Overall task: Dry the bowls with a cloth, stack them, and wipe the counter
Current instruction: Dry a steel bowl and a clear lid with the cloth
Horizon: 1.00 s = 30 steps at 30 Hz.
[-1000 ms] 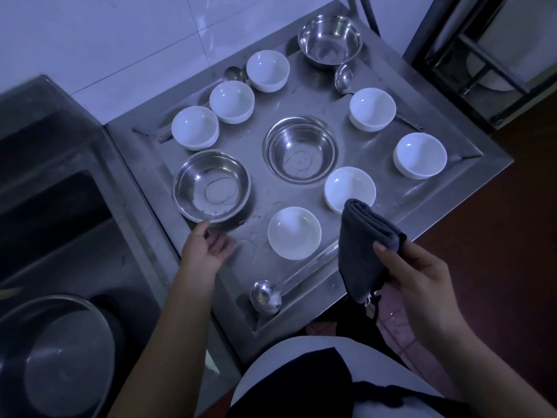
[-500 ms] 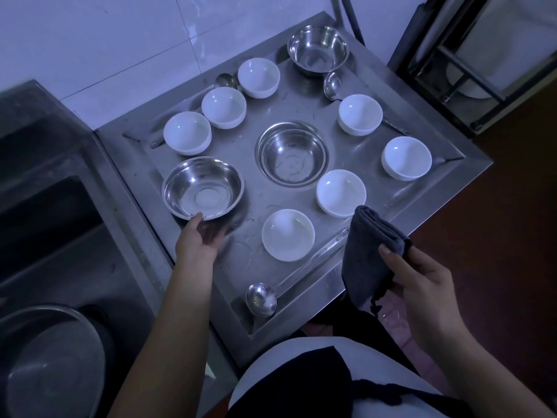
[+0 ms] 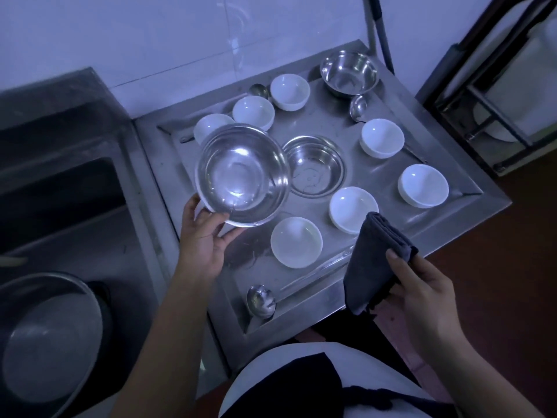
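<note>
My left hand (image 3: 205, 236) grips the near rim of a steel bowl (image 3: 242, 175) and holds it lifted and tilted above the steel counter (image 3: 470, 188). A folded dark grey cloth (image 3: 372, 260) hangs from my right hand (image 3: 422, 285) at the counter's front right edge. Two more steel bowls stand on the counter, one in the middle (image 3: 313, 165) and one at the back (image 3: 349, 72). Several white bowls sit around them, such as a front one (image 3: 296, 241) and a right one (image 3: 423, 184). The lifted bowl partly hides a white bowl (image 3: 209, 125) behind it.
A ladle (image 3: 261, 301) lies at the counter's front edge; two more spoons (image 3: 358, 107) (image 3: 258, 90) lie near the back. A deep sink (image 3: 60, 200) is on the left with a large metal pot (image 3: 48, 342) below it. A dark metal rack (image 3: 494, 116) stands to the right.
My left hand has taken the left steel bowl by its rim and lifted it off the counter, tilting it up. My right hand keeps holding the cloth in the same place.
</note>
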{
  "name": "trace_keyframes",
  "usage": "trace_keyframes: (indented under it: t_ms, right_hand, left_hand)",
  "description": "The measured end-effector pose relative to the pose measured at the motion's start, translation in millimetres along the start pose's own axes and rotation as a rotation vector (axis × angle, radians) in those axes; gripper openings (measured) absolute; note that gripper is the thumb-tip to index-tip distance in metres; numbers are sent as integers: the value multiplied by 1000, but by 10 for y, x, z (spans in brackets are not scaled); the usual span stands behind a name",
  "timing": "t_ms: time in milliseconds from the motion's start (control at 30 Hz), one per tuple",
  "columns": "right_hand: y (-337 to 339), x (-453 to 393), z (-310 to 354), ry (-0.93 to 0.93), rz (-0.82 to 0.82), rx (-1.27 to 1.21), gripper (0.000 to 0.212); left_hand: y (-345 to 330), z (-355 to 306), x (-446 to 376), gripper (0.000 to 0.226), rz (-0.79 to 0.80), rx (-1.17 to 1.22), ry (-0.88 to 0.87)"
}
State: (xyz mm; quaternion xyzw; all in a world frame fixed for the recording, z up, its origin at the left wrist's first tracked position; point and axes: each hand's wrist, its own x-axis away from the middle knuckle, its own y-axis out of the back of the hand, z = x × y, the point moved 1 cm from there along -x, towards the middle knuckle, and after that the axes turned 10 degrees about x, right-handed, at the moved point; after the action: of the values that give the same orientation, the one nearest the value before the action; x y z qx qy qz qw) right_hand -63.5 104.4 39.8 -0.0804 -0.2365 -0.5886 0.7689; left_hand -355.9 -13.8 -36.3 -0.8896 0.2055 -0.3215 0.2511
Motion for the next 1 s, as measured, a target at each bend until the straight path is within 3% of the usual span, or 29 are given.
trace_keyframes:
  t_ms: [133, 300, 467, 567, 700, 900, 1000]
  right_hand:
    - [-31, -83, 186, 31, 87, 6, 17]
    - [-211, -255, 551, 236, 236, 150, 12]
    - [-523, -364, 1051, 920, 374, 492, 15]
    - [-811, -539, 1139, 1316, 382, 890, 39]
    - [-1110, -670, 859, 1281, 457, 1300, 50]
    - [-1184, -551, 561, 1063, 441, 1319, 55]
    - [-1224, -410, 447, 855, 487, 1225, 58]
  left_hand:
    - [-248, -133, 281, 69, 97, -154, -82]
    - [-435, -282, 607, 76, 122, -136, -85]
    - [-586, -264, 821, 82, 213, -91, -56]
    - [-655, -222, 888, 83, 224, -52, -54]
    - [-632, -252, 926, 86, 157, -96, -91]
    - [-545, -211, 947, 87, 71, -74, -69]
    - [-505, -154, 913, 87, 72, -44, -50]
